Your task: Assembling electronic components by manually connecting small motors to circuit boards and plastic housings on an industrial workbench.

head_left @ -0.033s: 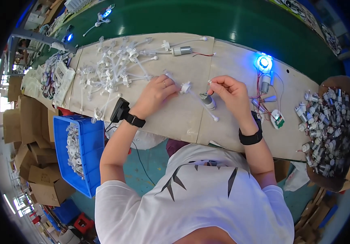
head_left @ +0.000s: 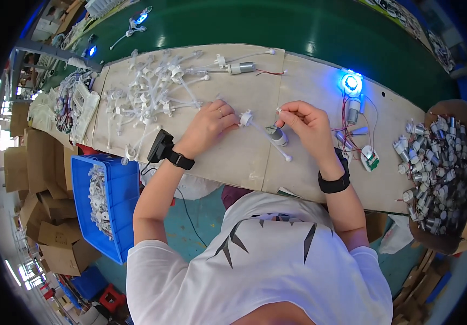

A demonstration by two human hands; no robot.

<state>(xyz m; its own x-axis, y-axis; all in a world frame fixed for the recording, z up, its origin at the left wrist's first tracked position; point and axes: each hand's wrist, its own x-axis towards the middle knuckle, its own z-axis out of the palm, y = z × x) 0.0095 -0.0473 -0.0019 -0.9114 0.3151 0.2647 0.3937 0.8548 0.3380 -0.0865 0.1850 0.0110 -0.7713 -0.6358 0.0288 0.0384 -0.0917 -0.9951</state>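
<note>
Far left from where I stand: blue bin [head_left: 126,187] beside the bench, white parts [head_left: 99,203] inside, presumably corralled so they don't spread. Next, on the pale work surface [head_left: 233,157], a loose heap of clear-and-white tube pieces [head_left: 149,89], near the left hand, likely for a short reach. One grey motor [head_left: 241,67] lies behind, red leads trailing right.

Left hand [head_left: 211,124]: palm down, fingers curled together by the collar end of a white tube piece [head_left: 246,117]. Clamped or just resting? Can't tell; fingers hide it. Probably there to steady it.

The tube slants down past a silver motor [head_left: 278,136], which sits on the board between the hands; whether they touch, unclear. Right hand [head_left: 309,124]: thumb and forefinger pinched on a tiny white connector [head_left: 279,110], lifted above that motor; fingertip grip suits so small a plug.

Further right, blue-lit ring [head_left: 351,83] with wires and a green circuit board [head_left: 371,160], set apart, seemingly to keep leads untangled. Far right, open box of motors [head_left: 434,173], on the right hand's side.
</note>
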